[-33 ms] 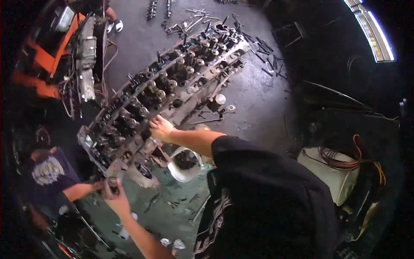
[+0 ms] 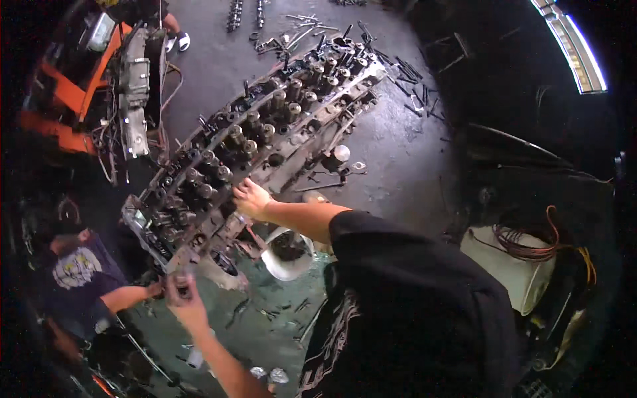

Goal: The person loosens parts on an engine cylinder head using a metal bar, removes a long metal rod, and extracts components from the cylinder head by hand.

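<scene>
Left hand (image 2: pixel 188 306) clasps a blurred cylindrical part (image 2: pixel 181 284) beside the cylinder head (image 2: pixel 302 136). Right hand (image 2: pixel 251 198) half-curls at its near edge, hold unclear.

Grey floor (image 2: pixel 398 176), bright light (image 2: pixel 578 56)

We see the engine assembly (image 2: pixel 285 149) — long, grimy grey metal, top uncovered | rows of round, upright cylindrical pieces (image 2: pixel 254 118) stand along it | pose: diagonal, lower left to upper right | small dark part (image 2: pixel 181 286) — by its lower-left end, blurred, kind unclear to us
</scene>
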`<act>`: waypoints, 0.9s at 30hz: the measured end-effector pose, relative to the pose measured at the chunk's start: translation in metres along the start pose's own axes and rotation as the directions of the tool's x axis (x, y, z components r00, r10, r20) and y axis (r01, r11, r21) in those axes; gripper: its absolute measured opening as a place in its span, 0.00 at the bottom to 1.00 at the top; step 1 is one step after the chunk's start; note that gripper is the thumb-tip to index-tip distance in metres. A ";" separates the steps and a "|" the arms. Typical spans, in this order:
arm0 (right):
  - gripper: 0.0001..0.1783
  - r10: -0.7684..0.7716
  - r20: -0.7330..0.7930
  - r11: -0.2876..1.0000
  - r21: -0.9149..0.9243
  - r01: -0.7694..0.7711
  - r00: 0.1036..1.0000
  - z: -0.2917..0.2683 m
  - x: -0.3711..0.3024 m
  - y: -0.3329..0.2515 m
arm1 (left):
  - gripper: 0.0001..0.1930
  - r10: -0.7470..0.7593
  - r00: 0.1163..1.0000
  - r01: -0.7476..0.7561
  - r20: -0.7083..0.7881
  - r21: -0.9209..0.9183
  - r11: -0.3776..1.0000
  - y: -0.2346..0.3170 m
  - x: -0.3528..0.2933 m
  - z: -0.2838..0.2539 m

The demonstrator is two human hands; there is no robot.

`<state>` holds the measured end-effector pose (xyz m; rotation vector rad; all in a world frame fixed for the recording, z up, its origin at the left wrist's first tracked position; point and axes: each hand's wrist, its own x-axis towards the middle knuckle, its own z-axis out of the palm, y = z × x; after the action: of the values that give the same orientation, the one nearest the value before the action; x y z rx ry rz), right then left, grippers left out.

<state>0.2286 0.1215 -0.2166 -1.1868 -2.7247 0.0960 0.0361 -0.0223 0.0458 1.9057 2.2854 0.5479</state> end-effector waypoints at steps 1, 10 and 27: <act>0.16 0.013 -0.006 1.000 0.010 -0.013 1.000 -0.010 -0.013 0.000 | 0.12 -0.012 1.000 0.012 -0.003 -0.168 0.986 0.024 -0.007 0.010; 0.15 0.086 -0.143 0.994 0.086 -0.074 0.986 -0.004 -0.003 -0.003 | 0.30 0.025 0.715 0.251 0.699 -0.290 0.923 0.165 0.010 0.052; 0.11 0.055 -0.332 0.987 0.159 -0.002 0.942 0.025 0.020 -0.033 | 0.19 0.515 0.678 -0.197 0.524 -0.545 0.815 0.323 0.098 0.189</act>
<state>0.1869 0.1139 -0.2344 -1.0858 -2.3575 0.0987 0.3752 0.1573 -0.0039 1.9009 1.2061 0.3158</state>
